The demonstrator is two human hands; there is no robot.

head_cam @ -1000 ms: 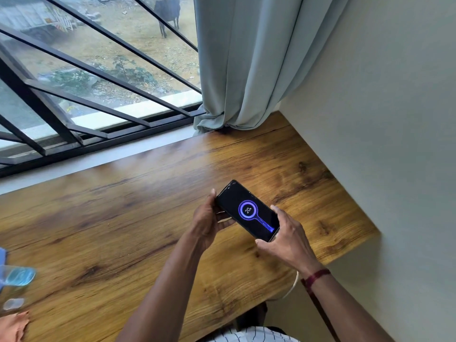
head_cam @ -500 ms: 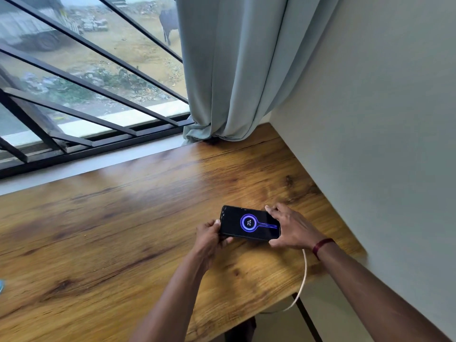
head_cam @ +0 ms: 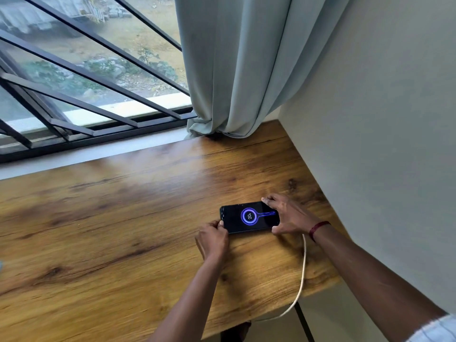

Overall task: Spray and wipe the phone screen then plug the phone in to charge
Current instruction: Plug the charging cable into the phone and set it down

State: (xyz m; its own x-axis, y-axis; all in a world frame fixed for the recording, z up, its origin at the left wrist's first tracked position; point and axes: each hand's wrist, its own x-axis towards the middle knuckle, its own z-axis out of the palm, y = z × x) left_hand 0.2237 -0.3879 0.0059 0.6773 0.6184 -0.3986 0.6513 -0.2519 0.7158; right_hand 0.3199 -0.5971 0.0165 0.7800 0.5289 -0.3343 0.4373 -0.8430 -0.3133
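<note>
A black phone [head_cam: 243,217] lies flat on the wooden table [head_cam: 123,230], its screen lit with a blue charging ring that reads 20. My left hand [head_cam: 213,239] pinches the phone's left end. My right hand [head_cam: 287,214] grips the right end, fingers over the far edge and thumb at the near edge. A white charging cable [head_cam: 301,275] runs from under my right hand across the table and drops over the front edge. The plug itself is hidden by my right hand.
A grey curtain [head_cam: 241,70] hangs to the table's back right corner. A white wall [head_cam: 382,144] borders the table on the right. A barred window [head_cam: 86,82] runs along the far side. The table's front edge is near the cable's drop.
The phone went from held tilted above the table to lying flat on it, turned lengthwise left to right. Both hands stayed on its ends. The view shifted right.
</note>
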